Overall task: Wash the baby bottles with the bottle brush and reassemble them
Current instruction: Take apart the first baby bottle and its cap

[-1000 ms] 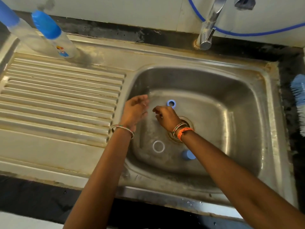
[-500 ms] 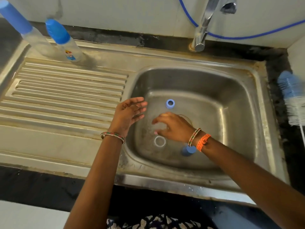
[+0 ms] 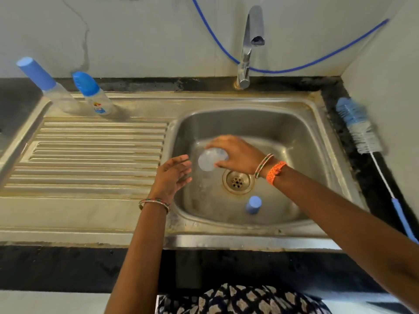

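My right hand (image 3: pixel 235 155) grips a clear, uncapped baby bottle (image 3: pixel 209 160) above the sink basin (image 3: pixel 306 141), its round base turned toward me. My left hand (image 3: pixel 174 175) hovers just left of the bottle with fingers spread, holding nothing. A blue cap (image 3: pixel 253 205) stands on the basin floor near the front, below the drain (image 3: pixel 237 181). Two assembled bottles with blue caps stand at the back left of the drainboard: a tall one (image 3: pixel 45 87) and a shorter printed one (image 3: pixel 93 95). The bottle brush (image 3: pixel 360 130) lies on the counter right of the sink.
The tap (image 3: pixel 250 44) rises behind the basin with no water running. A blue hose (image 3: pixel 294 69) runs along the wall. The ribbed drainboard (image 3: pixel 95 159) fills the left side. A black counter edge (image 3: pixel 68 268) runs in front of me.
My right hand has lifted the clear bottle from the basin floor and moved up and back. The blue ring and the clear ring are no longer visible. My left hand stayed beside it.
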The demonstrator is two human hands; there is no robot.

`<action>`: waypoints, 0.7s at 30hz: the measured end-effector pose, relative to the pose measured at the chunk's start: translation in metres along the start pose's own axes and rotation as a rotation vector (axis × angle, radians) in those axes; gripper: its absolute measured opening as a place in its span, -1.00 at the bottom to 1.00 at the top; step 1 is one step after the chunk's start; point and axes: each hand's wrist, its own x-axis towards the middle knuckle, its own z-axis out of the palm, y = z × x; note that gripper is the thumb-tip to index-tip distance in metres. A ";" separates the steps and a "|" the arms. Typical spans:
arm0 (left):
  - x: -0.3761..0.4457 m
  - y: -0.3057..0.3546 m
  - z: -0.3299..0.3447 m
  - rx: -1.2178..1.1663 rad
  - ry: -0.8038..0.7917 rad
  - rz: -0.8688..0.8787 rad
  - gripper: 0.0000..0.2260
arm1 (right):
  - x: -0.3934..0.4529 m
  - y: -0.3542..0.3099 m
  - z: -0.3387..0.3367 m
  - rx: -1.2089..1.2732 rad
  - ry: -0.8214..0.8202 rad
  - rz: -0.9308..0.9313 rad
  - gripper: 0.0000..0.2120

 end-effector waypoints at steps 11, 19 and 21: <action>-0.016 -0.016 0.061 -0.416 -0.380 -0.303 -0.70 | -0.074 -0.036 -0.027 0.116 0.229 0.155 -0.54; -0.014 -0.016 0.115 -0.263 -0.489 -0.401 -0.63 | -0.161 -0.004 -0.091 -0.021 0.934 0.365 -0.81; -0.014 -0.014 0.134 -0.221 -0.524 -0.417 -0.59 | -0.199 0.026 -0.094 -0.151 1.007 0.599 -0.85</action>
